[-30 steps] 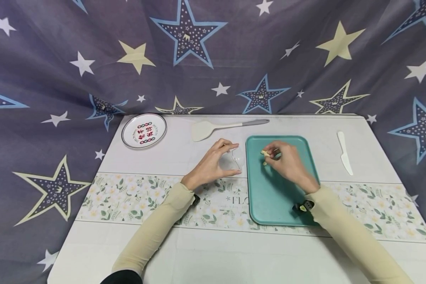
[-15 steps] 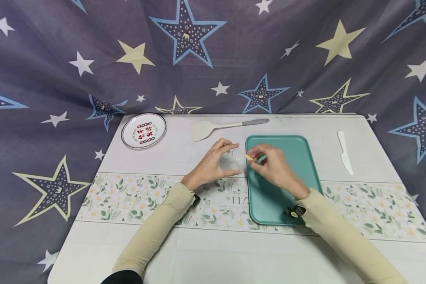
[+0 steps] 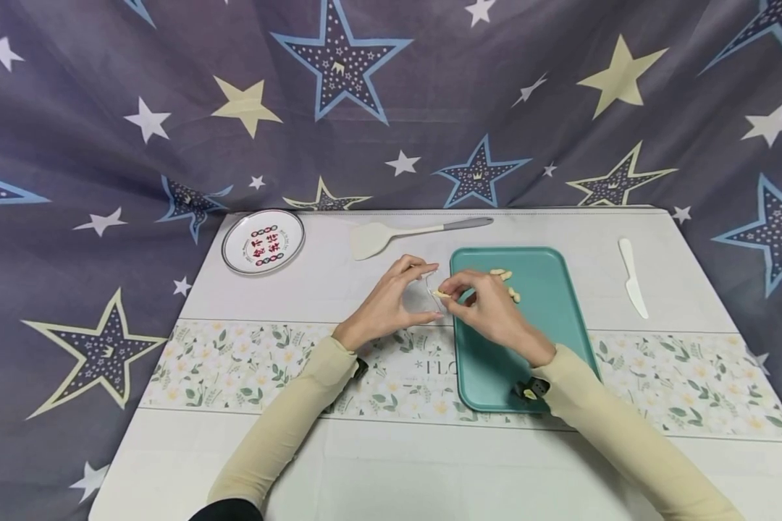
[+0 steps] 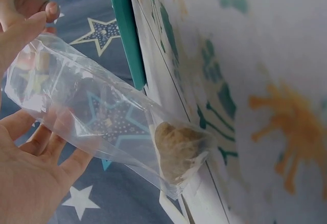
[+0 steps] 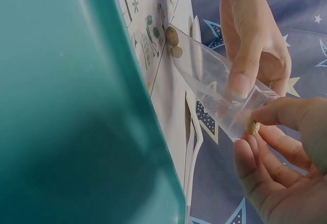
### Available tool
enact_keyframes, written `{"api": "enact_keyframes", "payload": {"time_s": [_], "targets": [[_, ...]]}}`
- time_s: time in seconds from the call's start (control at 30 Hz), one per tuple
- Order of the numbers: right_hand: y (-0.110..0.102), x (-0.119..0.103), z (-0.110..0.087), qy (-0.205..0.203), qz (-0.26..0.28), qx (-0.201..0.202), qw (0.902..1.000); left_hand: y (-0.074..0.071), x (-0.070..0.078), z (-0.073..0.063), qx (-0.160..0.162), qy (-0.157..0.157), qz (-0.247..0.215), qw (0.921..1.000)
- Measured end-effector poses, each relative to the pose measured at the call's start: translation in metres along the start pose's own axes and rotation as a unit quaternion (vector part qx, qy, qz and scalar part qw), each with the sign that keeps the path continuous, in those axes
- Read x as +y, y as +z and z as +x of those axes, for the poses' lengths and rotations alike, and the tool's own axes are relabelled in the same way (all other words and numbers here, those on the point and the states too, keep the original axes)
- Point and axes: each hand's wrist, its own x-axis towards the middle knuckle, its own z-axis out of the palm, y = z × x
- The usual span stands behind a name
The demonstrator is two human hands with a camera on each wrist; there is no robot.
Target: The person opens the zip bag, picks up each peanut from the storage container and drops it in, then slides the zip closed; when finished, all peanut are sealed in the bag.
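Right hand (image 3: 489,307) pinches a peanut (image 5: 253,127) at the mouth of a clear bag (image 4: 107,88), gripped by a widely spread left hand (image 3: 383,300).

Left hand (image 3: 387,300) and right hand (image 3: 489,307) are bare. Left sleeve (image 3: 287,423) and right sleeve (image 3: 625,430) are cream, long, close-fitting, lightly creased. Left wrist unit (image 3: 361,368) is small and black; right wrist unit (image 3: 537,388) is black with a yellow-green patch. Black rounded piece (image 3: 228,511) borders left sleeve's upper end
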Motion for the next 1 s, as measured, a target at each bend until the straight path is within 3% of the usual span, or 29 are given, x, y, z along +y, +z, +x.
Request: {"api": "enact_keyframes", "payload": {"time_s": [0.53, 1.0], "targets": [[-0.003, 0.006, -0.004, 0.001, 0.011, 0.009, 0.9999, 0.000, 0.001, 0.001, 0.001, 0.000, -0.002, 1.0000], [-0.012, 0.030, -0.014, 0.017, 0.011, 0.030, 0.9993, -0.001, 0.000, 0.002, 0.005, 0.001, -0.001, 1.0000]]}}
